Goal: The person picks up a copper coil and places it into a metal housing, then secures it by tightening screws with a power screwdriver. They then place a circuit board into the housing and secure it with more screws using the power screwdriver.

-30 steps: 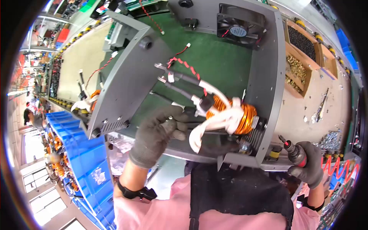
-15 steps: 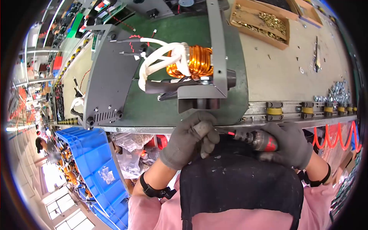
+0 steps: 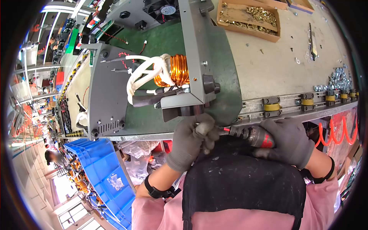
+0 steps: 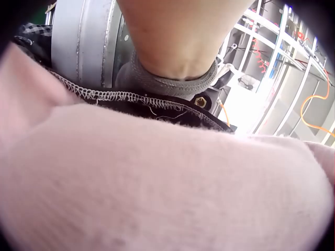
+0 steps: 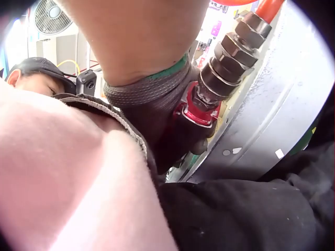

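In the head view my gloved right hand (image 3: 288,140) grips a pneumatic screwdriver (image 3: 260,137), its bit pointing left. The right wrist view shows the tool's red rear end and metal hose fitting (image 5: 222,76) coming out of the grip. My gloved left hand (image 3: 191,140) is curled at the bit's tip, pinching a small shiny metal piece (image 3: 197,124) whose kind is mostly hidden by the fingers. Just beyond the hands stands a grey metal chassis (image 3: 197,57), tilted, with a copper-wound coil (image 3: 178,69) and white-sleeved leads (image 3: 143,74) inside.
A second grey panel (image 3: 109,88) stands to the left. Cardboard bins of brass fasteners (image 3: 262,19) and a pile of silver screws (image 3: 339,82) lie on the bench at right. Yellow rollers (image 3: 272,106) line the front edge. A blue bin (image 3: 97,168) sits lower left; a red coiled hose (image 3: 333,134) hangs right.
My left hand has come out of the chassis toward my body, and the right hand has brought the screwdriver left to meet it. The chassis now appears turned and further left.
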The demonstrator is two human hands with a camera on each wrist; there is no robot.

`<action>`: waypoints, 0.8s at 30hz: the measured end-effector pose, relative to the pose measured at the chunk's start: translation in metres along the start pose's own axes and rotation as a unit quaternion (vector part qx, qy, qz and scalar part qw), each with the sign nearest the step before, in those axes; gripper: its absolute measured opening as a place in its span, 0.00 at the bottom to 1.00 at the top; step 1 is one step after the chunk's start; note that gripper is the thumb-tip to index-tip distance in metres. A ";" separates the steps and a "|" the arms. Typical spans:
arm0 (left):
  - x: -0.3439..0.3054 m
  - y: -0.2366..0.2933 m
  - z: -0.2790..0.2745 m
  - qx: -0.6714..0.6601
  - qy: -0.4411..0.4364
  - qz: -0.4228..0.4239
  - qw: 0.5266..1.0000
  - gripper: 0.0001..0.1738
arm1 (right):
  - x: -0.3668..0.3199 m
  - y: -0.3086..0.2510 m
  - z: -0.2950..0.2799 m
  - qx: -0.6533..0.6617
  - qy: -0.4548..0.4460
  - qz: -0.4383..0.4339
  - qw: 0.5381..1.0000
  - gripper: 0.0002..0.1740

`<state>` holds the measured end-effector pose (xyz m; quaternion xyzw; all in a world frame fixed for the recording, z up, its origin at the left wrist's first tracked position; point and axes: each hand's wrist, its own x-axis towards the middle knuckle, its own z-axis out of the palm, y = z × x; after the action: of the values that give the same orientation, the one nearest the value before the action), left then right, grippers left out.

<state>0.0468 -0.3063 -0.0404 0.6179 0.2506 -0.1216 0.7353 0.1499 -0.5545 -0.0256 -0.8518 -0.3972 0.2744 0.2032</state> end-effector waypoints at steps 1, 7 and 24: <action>0.000 -0.006 0.002 0.003 -0.001 -0.001 1.000 0.24 | 0.000 0.000 0.001 -0.015 0.011 -0.013 1.000 0.38; 0.005 -0.007 0.001 -0.004 -0.007 0.071 0.997 0.21 | -0.002 0.012 0.014 0.023 0.009 -0.036 0.999 0.39; 0.015 0.045 -0.120 0.511 0.149 0.259 0.806 0.33 | 0.025 0.056 -0.059 0.107 -0.011 0.031 0.994 0.45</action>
<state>0.0554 -0.1790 -0.0233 0.9568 0.0894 0.0568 0.2706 0.2322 -0.5761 -0.0194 -0.8340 -0.3415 0.3306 0.2803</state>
